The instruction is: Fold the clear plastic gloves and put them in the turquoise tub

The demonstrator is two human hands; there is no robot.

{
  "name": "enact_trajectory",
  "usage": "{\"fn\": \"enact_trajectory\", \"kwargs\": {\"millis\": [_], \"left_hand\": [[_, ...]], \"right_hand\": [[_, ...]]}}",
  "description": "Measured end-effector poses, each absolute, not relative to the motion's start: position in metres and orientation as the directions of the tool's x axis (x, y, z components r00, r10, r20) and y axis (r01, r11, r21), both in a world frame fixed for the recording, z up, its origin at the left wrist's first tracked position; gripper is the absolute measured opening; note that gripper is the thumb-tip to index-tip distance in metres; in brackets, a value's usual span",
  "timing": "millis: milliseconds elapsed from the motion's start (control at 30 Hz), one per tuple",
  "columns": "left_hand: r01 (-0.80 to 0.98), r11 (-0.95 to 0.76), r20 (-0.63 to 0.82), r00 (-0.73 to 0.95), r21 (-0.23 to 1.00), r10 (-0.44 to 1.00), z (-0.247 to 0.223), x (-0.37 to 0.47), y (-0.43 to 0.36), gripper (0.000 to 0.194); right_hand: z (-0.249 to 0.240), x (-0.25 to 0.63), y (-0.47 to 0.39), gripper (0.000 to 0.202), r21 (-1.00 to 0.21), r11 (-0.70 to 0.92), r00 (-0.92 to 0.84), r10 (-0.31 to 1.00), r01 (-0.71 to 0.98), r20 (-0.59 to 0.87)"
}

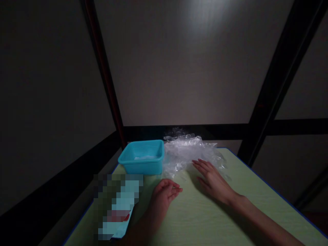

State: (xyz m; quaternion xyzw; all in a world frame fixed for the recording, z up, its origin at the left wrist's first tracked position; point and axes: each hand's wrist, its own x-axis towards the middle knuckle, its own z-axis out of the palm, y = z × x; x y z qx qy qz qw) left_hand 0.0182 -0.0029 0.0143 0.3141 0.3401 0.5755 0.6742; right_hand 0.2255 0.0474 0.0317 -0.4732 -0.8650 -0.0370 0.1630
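My right hand (210,179) is open, its fingers stretched out flat at the near edge of a pile of clear plastic bags (191,152). Whether the fingertips touch the plastic, I cannot tell. Lower and to the left, my left hand (164,194) is above the table with its fingers curled in and the thumb against them; I see nothing in it. Behind that hand stands a turquoise plastic basin (143,167), with something whitish lying in the bottom.
A pale blue flat item with a red patch (124,225), mostly blurred out by pixels, lies at the table's left side. The light green table (200,218) has a blue edge. A grey wall (179,85) with dark strips rises behind it.
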Motion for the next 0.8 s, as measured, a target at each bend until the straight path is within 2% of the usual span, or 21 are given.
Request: {"fn": "enact_trajectory", "kwargs": {"millis": [233, 333, 467, 567, 800], "left_hand": [[-0.499, 0.247, -0.186, 0.169, 0.831, 0.968, 0.012, 0.02, -0.001, 0.03], [-0.47, 0.263, -0.197, 0.185, 0.843, 0.963, 0.013, 0.022, -0.003, 0.03], [-0.448, 0.284, -0.218, 0.195, 0.847, 0.956, 0.014, 0.023, -0.004, 0.029], [-0.443, 0.276, -0.196, 0.219, 0.853, 0.956, 0.01, 0.021, -0.002, 0.026], [-0.454, 0.278, -0.196, 0.221, 0.846, 0.955, 0.007, 0.02, 0.0, 0.021]], "right_hand": [[0.013, 0.236, 0.026, 0.04, -0.185, 0.672, -0.541, 0.705, 0.717, 0.459], [0.009, 0.235, 0.022, 0.03, -0.313, 0.664, -0.486, 0.726, 0.679, 0.486], [0.014, 0.234, 0.025, 0.021, -0.614, 0.527, -0.254, 0.841, 0.588, 0.478], [0.027, 0.234, 0.041, 0.026, -0.814, 0.333, -0.058, 0.935, 0.475, 0.349], [0.052, 0.228, 0.094, 0.02, -0.853, 0.189, -0.017, 0.978, 0.486, 0.207]]}}
